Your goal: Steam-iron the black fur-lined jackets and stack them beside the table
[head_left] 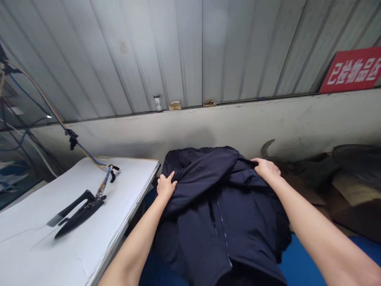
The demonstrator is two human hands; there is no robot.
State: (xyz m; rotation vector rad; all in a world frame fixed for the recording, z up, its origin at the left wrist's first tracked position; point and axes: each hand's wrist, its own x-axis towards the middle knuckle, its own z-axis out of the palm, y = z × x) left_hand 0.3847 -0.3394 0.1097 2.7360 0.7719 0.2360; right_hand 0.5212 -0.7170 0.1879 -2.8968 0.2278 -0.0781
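Observation:
A dark navy jacket [205,214] with a front zipper lies spread in a heap before me, over a blue surface. My left hand [166,186] grips the cloth at its left side, thumb pointing up and fingers curled into the fabric. On the far right edge, my right hand [266,167] pinches the jacket near its upper corner. A folded sleeve runs across the upper part between both hands. Whether one or more garments make up the heap I cannot tell.
To the left, an iron [80,214] rests on a white padded table [119,190], its cord [86,153] hanging from above. A small bottle [157,103] stands on the wall ledge. Brown cartons [354,186] lie at right, below a red sign [353,69]. Blue surface [300,262] shows beneath the jacket.

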